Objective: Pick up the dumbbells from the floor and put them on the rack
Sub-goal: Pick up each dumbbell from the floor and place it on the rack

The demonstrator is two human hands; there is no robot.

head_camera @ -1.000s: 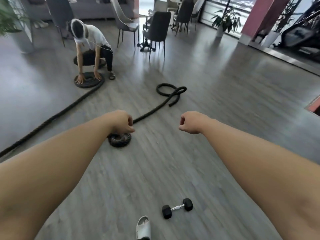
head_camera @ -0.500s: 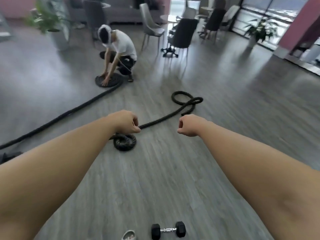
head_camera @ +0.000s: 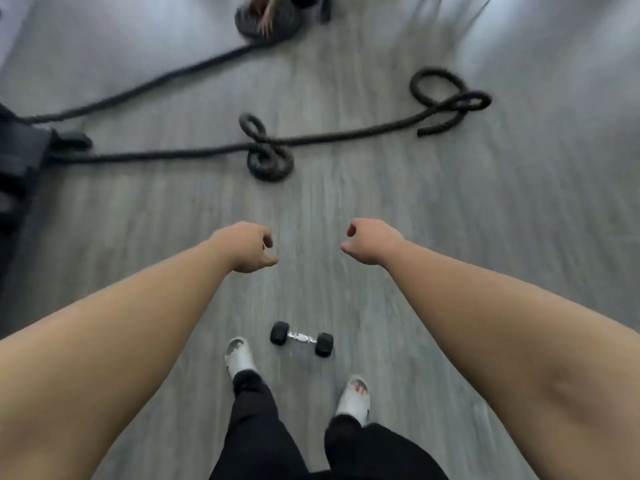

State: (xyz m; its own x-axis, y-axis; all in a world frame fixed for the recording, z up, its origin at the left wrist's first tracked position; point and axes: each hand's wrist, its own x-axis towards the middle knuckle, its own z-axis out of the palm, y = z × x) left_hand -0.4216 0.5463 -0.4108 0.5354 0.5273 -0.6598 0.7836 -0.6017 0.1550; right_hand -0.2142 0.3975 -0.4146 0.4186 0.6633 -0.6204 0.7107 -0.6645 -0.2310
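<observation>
A small dumbbell [head_camera: 302,339] with black hex ends and a chrome handle lies on the grey wood floor, just ahead of my two feet. My left hand [head_camera: 247,247] and my right hand [head_camera: 372,244] hang in the air above and beyond it, both loosely curled with thumbs sticking inward, holding nothing. Neither hand touches the dumbbell. No rack is in view.
A thick black battle rope [head_camera: 270,154] runs across the floor ahead, with a knotted coil in the middle and a loop at the right [head_camera: 446,98]. Dark equipment [head_camera: 17,157] stands at the left edge. Another person's hands rest on a rope coil [head_camera: 266,19] at the top.
The view has tilted sharply down: the room's far side has left the frame and my feet show. The dumbbell sits higher in view, closer under my hands.
</observation>
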